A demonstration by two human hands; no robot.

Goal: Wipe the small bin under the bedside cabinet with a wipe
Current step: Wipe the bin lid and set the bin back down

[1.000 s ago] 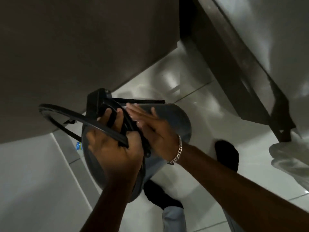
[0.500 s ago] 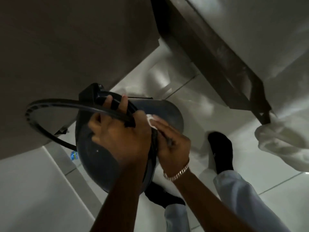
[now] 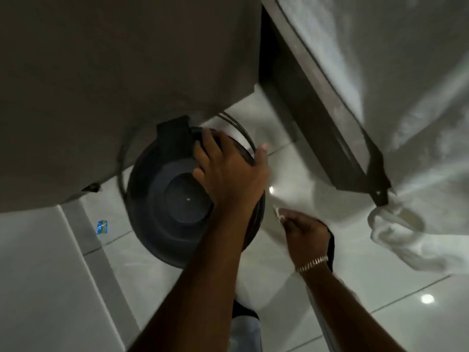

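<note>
Since half a second ago I've swung the bin (image 3: pixel 175 199) mouth-up, so I look straight into it; the right hand has come off its side. Bedside cabinet (image 3: pixel 114 72) looms above, the bin half under its edge on the tiled floor (image 3: pixel 380 313). Left hand (image 3: pixel 228 171) clamped over the far rim. Right hand (image 3: pixel 304 232) just beside the bin, apart from it, pinching the white wipe (image 3: pixel 279 212). My read: outside partly wiped; inside and rim left.

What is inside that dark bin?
The bin looks empty: only its bare round bottom shows. The left hand gripping the rim and its forearm cover the right part.
</note>
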